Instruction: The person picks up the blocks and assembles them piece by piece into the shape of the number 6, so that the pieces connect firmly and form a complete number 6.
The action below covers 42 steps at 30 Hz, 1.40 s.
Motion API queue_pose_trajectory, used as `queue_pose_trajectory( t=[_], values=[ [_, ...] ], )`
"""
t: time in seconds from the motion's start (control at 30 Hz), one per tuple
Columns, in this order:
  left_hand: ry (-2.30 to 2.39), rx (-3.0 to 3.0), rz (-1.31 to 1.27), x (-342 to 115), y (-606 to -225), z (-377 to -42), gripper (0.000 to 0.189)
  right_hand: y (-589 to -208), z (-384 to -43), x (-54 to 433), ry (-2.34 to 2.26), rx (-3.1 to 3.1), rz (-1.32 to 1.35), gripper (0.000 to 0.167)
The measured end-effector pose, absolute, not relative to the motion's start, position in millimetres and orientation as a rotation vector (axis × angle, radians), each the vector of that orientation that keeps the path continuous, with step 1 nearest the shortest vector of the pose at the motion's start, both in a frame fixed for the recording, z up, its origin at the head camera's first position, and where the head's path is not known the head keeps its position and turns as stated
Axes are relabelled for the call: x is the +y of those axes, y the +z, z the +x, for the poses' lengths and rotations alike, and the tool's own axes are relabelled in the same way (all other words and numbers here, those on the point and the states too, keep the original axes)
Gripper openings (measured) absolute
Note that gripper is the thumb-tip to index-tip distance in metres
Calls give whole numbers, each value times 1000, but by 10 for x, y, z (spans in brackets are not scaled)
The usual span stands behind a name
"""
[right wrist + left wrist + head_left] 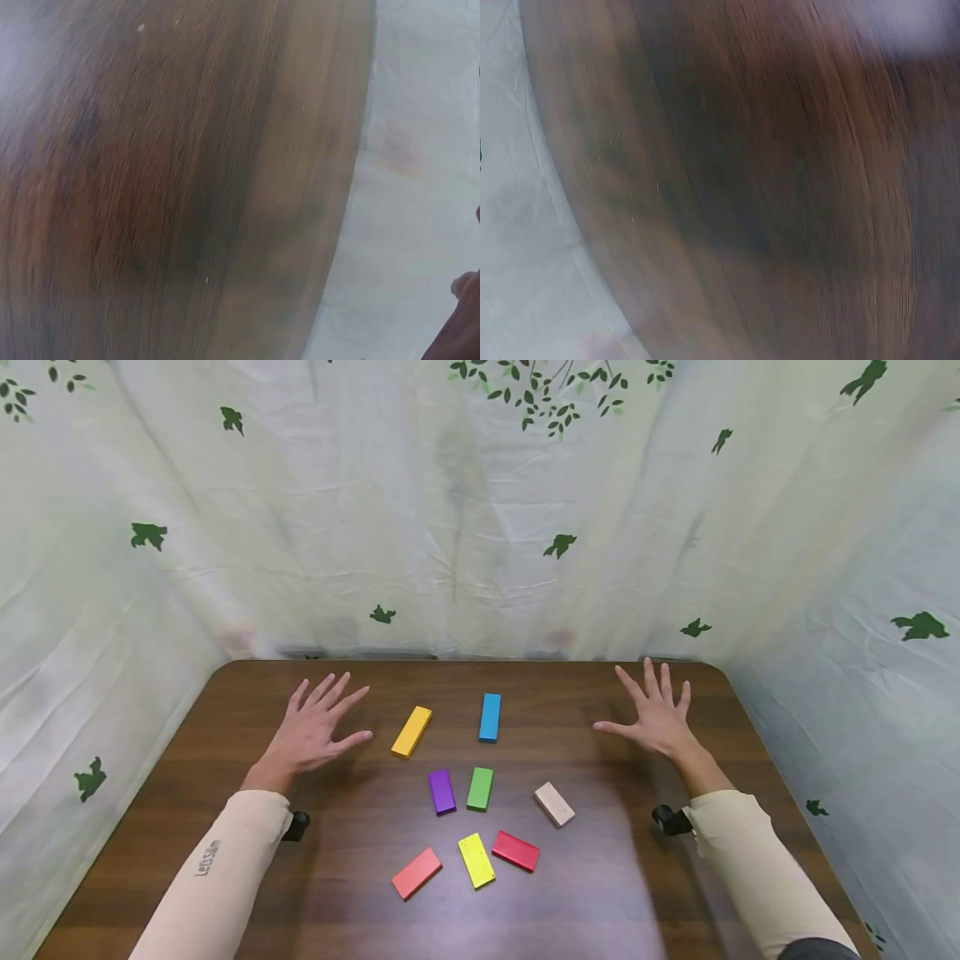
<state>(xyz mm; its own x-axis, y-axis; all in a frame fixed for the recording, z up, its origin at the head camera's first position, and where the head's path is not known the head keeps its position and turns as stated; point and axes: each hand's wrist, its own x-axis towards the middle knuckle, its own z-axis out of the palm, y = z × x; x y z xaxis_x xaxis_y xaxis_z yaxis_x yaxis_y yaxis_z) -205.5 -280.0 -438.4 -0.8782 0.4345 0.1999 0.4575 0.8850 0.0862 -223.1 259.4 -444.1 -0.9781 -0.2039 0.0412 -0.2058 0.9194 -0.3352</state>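
In the head view my left hand (311, 731) is held over the left part of the table, fingers spread and holding nothing. The orange block (412, 732) lies nearest to it, off to its right. My right hand (658, 718) hovers over the right part, its fingers fanned out and no object in them. Between the hands lie a blue block (490, 718), a purple block (442, 792), a green block (480, 789) and a pale beige block (554, 804). Closer to me are a coral block (417, 873), a yellow block (476, 861) and a red block (516, 851).
The dark wooden table (337, 910) has rounded far corners. A white curtain (315, 527) with green leaf and bird prints hangs behind it and along both sides. Each wrist carries a small black device. Both wrist views show mostly blurred wood grain and the table's edge.
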Motion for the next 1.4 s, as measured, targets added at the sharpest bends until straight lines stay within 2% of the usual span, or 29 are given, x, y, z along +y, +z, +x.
queue_pose_trajectory(
  t=[0.7,1.4],
  values=[
    [-256,-2996,-867,-2356,-4662,-2176,67,-4509,-2482,2029,655,-3043,445,106],
    [-395,-3002,-983,-2275,-4783,-2235,54,-4706,-2662,1280,844,-3022,720,104]
  ],
)
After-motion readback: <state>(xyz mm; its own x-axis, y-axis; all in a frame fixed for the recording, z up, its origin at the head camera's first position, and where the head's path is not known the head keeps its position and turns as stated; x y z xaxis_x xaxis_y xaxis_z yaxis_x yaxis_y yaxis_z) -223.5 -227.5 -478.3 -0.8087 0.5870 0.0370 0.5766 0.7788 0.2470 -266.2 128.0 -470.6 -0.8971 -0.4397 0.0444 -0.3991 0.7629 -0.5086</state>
